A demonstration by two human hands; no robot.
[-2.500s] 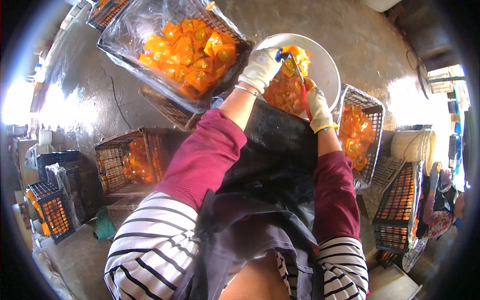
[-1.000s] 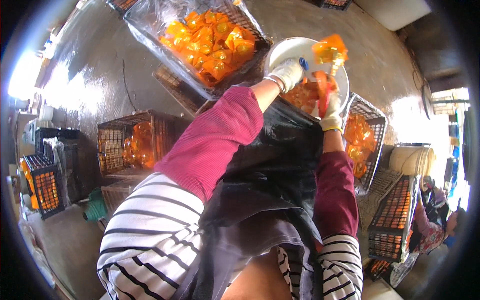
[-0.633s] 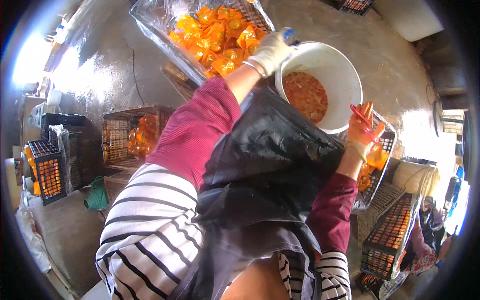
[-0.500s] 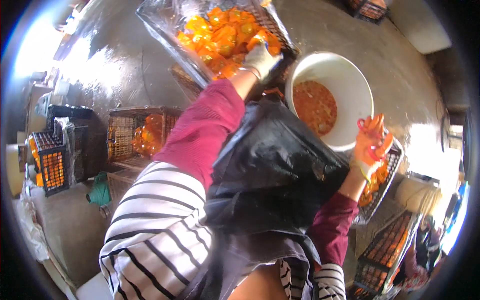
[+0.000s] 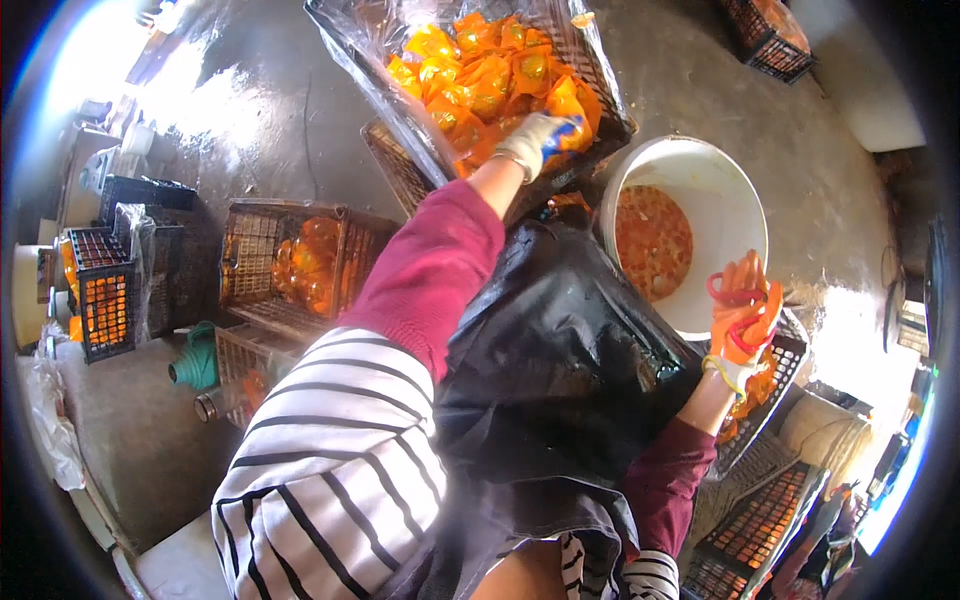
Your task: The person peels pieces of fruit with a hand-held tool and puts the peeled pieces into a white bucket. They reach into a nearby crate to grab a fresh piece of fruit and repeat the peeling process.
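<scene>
At the top, a crate lined with clear plastic (image 5: 400, 115) holds several shiny orange bag-like bundles (image 5: 487, 85) with yellowish contents. My left hand (image 5: 540, 142), in a white and blue glove, closes on an orange bundle (image 5: 575, 105) at the crate's right side; its fingertips are partly hidden. Beside the crate stands a white bucket (image 5: 725, 190) with orange-red pieces (image 5: 652, 240) at its bottom. At the bucket's near right rim, my right hand (image 5: 740, 325), in an orange glove, has its fingers in the red loops of what look like scissors (image 5: 735, 292); the blades are hidden.
A black apron (image 5: 570, 360) covers my lap. Under my right hand is a dark crate (image 5: 775, 400) with orange items. To the left lie a brown crate (image 5: 245, 270) with orange bundles and a green container (image 5: 192, 362). More crates (image 5: 755, 530) stand lower right.
The view has shifted, so the crate and bucket appear farther right and lower. My left hand stays at the orange bundles, its blue fingers showing more. My right hand remains beside the bucket.
</scene>
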